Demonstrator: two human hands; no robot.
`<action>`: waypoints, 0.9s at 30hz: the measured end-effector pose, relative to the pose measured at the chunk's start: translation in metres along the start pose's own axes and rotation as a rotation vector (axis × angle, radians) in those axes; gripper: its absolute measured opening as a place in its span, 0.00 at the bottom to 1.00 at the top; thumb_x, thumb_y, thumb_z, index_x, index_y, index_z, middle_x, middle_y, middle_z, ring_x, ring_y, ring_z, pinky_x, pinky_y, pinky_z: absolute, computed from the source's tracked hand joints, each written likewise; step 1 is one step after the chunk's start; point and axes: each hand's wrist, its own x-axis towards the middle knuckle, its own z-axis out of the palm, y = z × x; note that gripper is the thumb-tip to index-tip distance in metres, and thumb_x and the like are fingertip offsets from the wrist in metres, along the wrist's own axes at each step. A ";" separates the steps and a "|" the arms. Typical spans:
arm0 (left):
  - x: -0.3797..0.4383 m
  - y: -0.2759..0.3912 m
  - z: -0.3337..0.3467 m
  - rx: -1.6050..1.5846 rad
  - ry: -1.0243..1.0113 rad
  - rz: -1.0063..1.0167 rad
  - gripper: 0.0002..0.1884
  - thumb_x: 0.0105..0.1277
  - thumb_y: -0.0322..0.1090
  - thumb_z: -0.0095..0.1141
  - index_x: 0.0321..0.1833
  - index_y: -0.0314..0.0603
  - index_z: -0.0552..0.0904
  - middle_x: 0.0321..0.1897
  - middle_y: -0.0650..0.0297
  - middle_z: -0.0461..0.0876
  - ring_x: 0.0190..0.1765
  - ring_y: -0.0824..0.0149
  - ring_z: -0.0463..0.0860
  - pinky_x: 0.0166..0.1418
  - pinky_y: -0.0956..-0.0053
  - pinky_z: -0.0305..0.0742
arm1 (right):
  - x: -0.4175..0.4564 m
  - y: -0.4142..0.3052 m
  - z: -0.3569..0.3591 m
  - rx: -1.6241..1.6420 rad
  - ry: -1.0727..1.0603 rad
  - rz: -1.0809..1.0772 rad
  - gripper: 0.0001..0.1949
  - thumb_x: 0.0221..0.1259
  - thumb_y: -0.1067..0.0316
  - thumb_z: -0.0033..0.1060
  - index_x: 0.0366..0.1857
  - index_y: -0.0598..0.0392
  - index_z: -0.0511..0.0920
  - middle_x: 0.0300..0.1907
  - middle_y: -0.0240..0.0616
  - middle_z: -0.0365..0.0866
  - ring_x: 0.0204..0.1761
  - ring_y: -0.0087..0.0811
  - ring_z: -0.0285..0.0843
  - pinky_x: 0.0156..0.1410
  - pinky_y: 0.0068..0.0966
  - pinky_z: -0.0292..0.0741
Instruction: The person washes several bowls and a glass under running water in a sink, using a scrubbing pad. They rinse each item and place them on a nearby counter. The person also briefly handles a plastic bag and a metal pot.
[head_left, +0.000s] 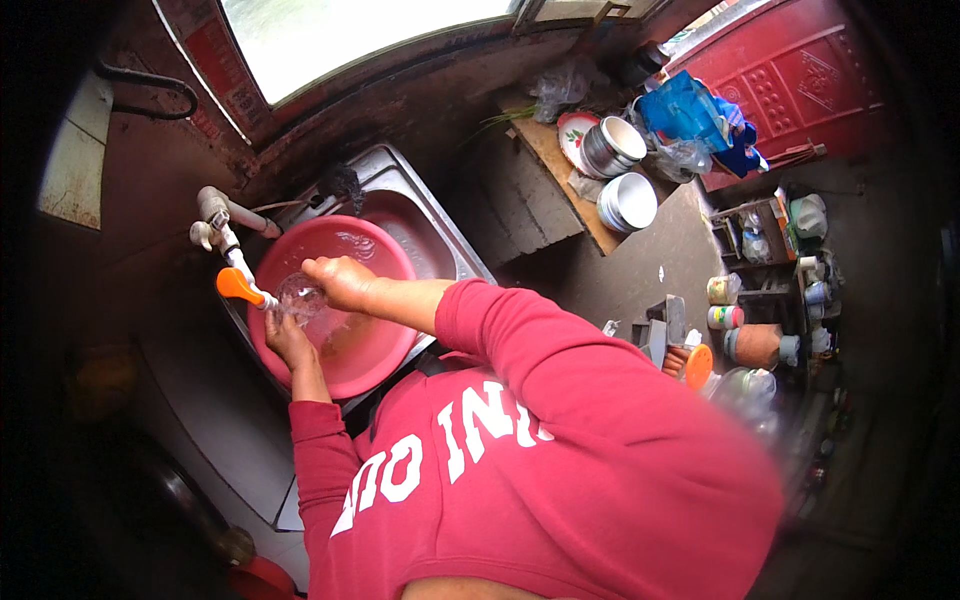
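My right hand (339, 282) is closed at the upper side of what looks like a clear glass bowl (300, 294), above a pink plastic basin (375, 352). On the near side of that bowl, my left hand (289, 339) has its fingers just below the spout of a tap with an orange lever (238, 285). Water runs over the hands and the bowl, so the left hand's grip cannot be made out. The basin holds some water and rests on a stainless steel sink (442, 232).
White pipework (238, 214) stands by the wall left of the basin. To the right, stacked bowls (628, 202) and a floral plate (576, 141) sit on a wooden board (551, 161) beside a blue bag (684, 112). Shelves with jars lie farther right.
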 end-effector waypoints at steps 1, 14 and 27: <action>-0.006 0.016 0.001 0.180 -0.065 0.189 0.15 0.70 0.26 0.55 0.58 0.31 0.80 0.54 0.50 0.84 0.54 0.57 0.83 0.58 0.63 0.80 | 0.001 -0.005 -0.007 -0.046 -0.047 0.028 0.14 0.51 0.74 0.62 0.43 0.52 0.74 0.41 0.49 0.82 0.44 0.56 0.84 0.46 0.46 0.80; 0.032 0.039 -0.041 0.901 -0.529 0.690 0.25 0.65 0.22 0.54 0.67 0.39 0.74 0.60 0.53 0.79 0.58 0.51 0.81 0.63 0.64 0.74 | 0.013 -0.017 0.025 -0.191 0.144 -0.224 0.08 0.54 0.70 0.59 0.37 0.54 0.77 0.31 0.45 0.81 0.28 0.47 0.85 0.27 0.38 0.81; 0.003 -0.018 -0.028 0.045 -0.175 0.252 0.28 0.66 0.18 0.49 0.71 0.34 0.65 0.63 0.53 0.77 0.61 0.57 0.80 0.59 0.67 0.80 | 0.010 0.005 0.066 0.819 0.124 0.497 0.04 0.58 0.73 0.66 0.31 0.59 0.79 0.27 0.43 0.82 0.22 0.36 0.82 0.23 0.33 0.82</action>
